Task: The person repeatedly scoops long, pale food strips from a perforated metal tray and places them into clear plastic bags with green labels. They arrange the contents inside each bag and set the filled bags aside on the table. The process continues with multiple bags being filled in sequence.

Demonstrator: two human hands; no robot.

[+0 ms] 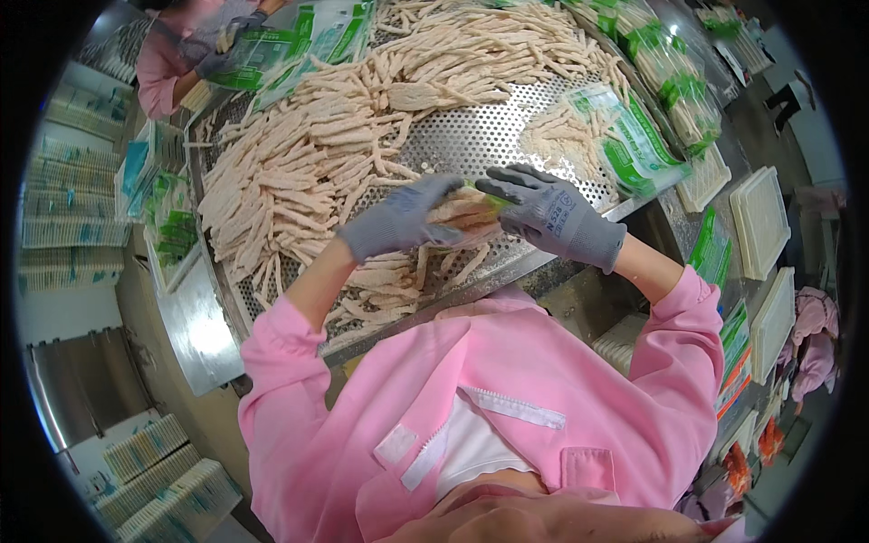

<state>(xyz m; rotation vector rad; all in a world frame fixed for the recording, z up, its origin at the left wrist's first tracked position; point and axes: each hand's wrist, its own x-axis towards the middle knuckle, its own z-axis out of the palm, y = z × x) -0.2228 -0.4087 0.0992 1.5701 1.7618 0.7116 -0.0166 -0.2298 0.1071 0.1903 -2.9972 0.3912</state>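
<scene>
A clear plastic bag with green print (468, 212), filled with pale coated food sticks, is between my hands above the near part of a perforated metal tray (468, 139). My left hand (407, 212), in a grey work glove, grips the bag's left side, fingers above and thumb below. My gloved right hand (546, 212) pinches its right end beside a green patch. The fingertips at the bag's edge are partly blurred. A large heap of loose coated sticks (299, 153) spreads over the tray's left and far parts. Several sticks (387, 282) lie just below my left hand.
A flat green-and-clear bag (638, 146) lies by crumbs and broken sticks (560, 132). Filled bags (669, 81) line the right edge. More green bags (326, 34) lie at the far left, near a co-worker's gloved hand (216, 62). White plastic trays (760, 220) stand rightward.
</scene>
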